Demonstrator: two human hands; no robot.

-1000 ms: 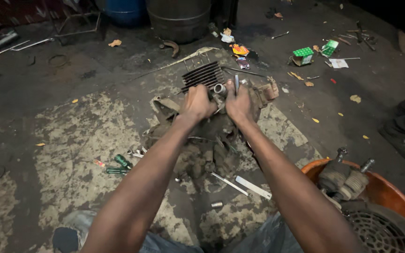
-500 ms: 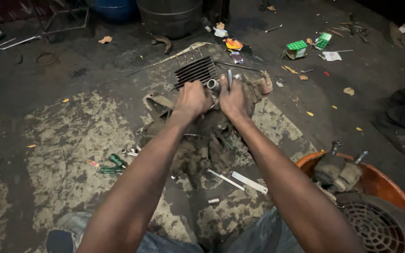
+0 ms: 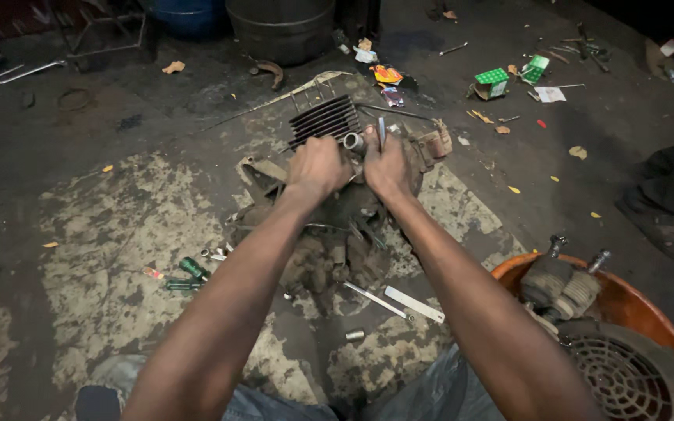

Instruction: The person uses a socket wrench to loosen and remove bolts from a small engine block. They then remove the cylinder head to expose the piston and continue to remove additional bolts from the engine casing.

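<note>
Both hands on the engine (image 3: 329, 125). Left grip (image 3: 317, 168) closed on it, right grip (image 3: 388, 165) clamped round a tool (image 3: 381, 131). Basin (image 3: 649, 312) at 4 o'clock.

Finned engine block (image 3: 325, 118) dull greasy metal, floor (image 3: 118, 210) rough patchy concrete, tub (image 3: 633, 300) glossy orange plastic

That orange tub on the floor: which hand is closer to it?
Right. The right hand grips the engine on the side toward the orange tub; the left hand sits beside it, farther off.

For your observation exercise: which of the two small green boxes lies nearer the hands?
The left green box, beside the orange wrapper; the other green box lies farther right.
</note>
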